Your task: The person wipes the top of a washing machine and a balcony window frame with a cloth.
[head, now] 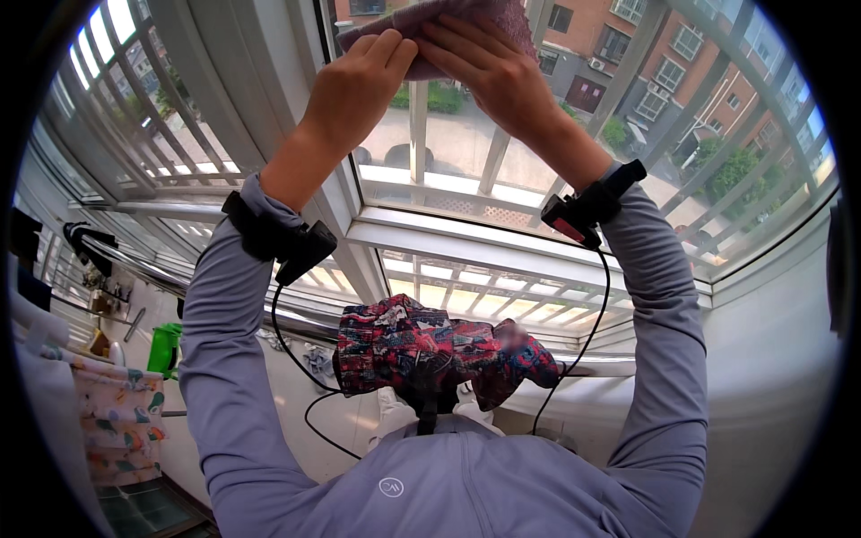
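A pinkish-purple cloth (464, 13) lies up against the window glass (464, 128) at the top of the view. My left hand (366, 77) pinches the cloth's lower left edge, its fingers curled. Beside it, my right hand (494, 67) lies flat over the cloth with the fingers stretched out, pressing it toward the pane. The cloth's upper part runs out of the picture. Both forearms are raised, with grey sleeves and a black strapped device on each wrist.
A white window frame (471, 245) crosses below my hands, with bars outside the glass. A patterned fabric item (417, 343) hangs by a metal rail (303, 316). Black cables (276, 323) run from both wrists. At the left are a green plastic object (163, 350) and a printed curtain (121, 417).
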Demonstrator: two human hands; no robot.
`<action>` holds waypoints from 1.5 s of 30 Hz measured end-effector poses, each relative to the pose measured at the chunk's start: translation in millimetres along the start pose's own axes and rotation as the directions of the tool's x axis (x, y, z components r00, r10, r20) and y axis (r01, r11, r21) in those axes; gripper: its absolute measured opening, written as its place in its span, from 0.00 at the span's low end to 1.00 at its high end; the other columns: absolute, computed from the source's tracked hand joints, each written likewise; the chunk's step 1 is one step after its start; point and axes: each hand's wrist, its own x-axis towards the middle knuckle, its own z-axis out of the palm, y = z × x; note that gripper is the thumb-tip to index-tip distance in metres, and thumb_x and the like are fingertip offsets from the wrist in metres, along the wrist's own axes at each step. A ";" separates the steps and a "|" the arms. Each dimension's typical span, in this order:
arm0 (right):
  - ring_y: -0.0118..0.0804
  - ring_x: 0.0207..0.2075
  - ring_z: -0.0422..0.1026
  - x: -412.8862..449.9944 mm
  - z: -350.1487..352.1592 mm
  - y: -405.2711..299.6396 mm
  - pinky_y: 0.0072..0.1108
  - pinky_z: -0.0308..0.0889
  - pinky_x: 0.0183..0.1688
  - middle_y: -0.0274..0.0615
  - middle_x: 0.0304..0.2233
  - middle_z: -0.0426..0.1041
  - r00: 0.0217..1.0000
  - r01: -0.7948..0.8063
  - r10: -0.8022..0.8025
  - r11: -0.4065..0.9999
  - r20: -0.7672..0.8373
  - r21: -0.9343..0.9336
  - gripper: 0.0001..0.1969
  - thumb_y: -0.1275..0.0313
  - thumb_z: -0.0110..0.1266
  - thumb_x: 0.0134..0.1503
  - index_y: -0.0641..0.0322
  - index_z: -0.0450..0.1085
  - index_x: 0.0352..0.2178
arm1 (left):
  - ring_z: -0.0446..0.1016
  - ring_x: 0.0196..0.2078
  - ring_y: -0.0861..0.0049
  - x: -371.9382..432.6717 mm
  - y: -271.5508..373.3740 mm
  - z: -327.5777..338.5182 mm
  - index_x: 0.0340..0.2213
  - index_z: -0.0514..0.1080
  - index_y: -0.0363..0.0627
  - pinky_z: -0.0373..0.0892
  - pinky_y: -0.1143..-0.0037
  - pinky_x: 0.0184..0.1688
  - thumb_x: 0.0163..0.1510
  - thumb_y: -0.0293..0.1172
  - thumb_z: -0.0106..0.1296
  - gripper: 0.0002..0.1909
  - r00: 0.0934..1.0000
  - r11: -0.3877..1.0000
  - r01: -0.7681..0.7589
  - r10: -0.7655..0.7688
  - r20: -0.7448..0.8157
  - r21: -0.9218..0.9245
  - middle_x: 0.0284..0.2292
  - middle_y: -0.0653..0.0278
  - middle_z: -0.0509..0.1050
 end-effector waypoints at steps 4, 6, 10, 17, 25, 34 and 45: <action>0.37 0.57 0.62 -47.5 27.2 -67.0 0.29 0.56 0.61 0.40 0.51 0.67 0.969 0.031 -0.090 0.967 0.228 0.252 0.21 0.75 0.52 0.47 0.61 0.69 0.45 | 0.70 0.29 0.76 -77.7 38.3 11.4 0.29 0.66 0.45 0.71 0.80 0.29 0.41 0.26 0.51 0.10 0.935 0.999 0.009 0.004 0.356 -0.036 0.27 0.67 0.66; 0.37 0.55 0.63 -75.6 47.4 -103.6 0.30 0.53 0.62 0.40 0.50 0.68 0.944 0.103 -0.171 0.965 0.282 0.241 0.16 0.72 0.48 0.50 0.61 0.70 0.42 | 0.70 0.29 0.76 -128.4 59.2 27.3 0.27 0.67 0.46 0.70 0.81 0.28 0.43 0.28 0.49 0.06 0.894 0.999 -0.018 0.033 0.446 -0.037 0.26 0.66 0.66; 0.36 0.54 0.65 -104.6 62.6 -141.6 0.30 0.53 0.61 0.41 0.47 0.70 0.924 0.127 -0.205 0.961 0.323 0.245 0.13 0.71 0.47 0.52 0.60 0.71 0.38 | 0.70 0.29 0.76 -183.2 95.7 52.7 0.26 0.66 0.47 0.70 0.81 0.27 0.44 0.28 0.48 0.04 0.838 0.999 0.035 -0.022 0.545 -0.014 0.25 0.66 0.66; 0.30 0.51 0.68 -52.9 50.5 -76.7 0.22 0.59 0.58 0.37 0.44 0.73 0.983 0.110 -0.139 0.968 0.118 0.225 0.12 0.73 0.53 0.49 0.59 0.71 0.38 | 0.71 0.34 0.75 -91.3 45.7 13.2 0.29 0.65 0.48 0.69 0.78 0.35 0.43 0.26 0.49 0.08 0.913 0.998 0.067 -0.066 0.402 0.011 0.28 0.67 0.66; 0.30 0.52 0.68 94.9 -49.2 82.0 0.25 0.61 0.58 0.35 0.50 0.69 0.984 0.166 -0.167 0.986 -0.067 -0.026 0.20 0.78 0.53 0.52 0.55 0.67 0.48 | 0.70 0.34 0.61 102.2 -46.0 -80.4 0.31 0.66 0.43 0.68 0.66 0.35 0.46 0.19 0.46 0.08 0.991 0.987 -0.083 0.097 -0.090 0.140 0.29 0.56 0.68; 0.26 0.54 0.65 -3.7 -6.9 -3.0 0.22 0.57 0.61 0.30 0.50 0.68 0.984 0.129 -0.127 0.992 0.127 -0.003 0.18 0.71 0.50 0.53 0.47 0.68 0.47 | 0.71 0.37 0.62 -8.8 -0.4 -12.5 0.34 0.65 0.43 0.70 0.68 0.37 0.44 0.19 0.49 0.12 0.964 0.959 0.063 0.013 0.265 -0.277 0.32 0.60 0.68; 0.31 0.54 0.65 -91.7 50.7 -100.9 0.27 0.54 0.61 0.36 0.49 0.69 0.982 0.001 -0.051 0.964 0.183 0.267 0.20 0.72 0.47 0.52 0.55 0.67 0.49 | 0.69 0.40 0.64 -109.7 51.3 14.0 0.33 0.65 0.39 0.71 0.71 0.38 0.40 0.18 0.48 0.14 0.813 0.958 0.189 -0.029 0.581 -0.216 0.34 0.59 0.67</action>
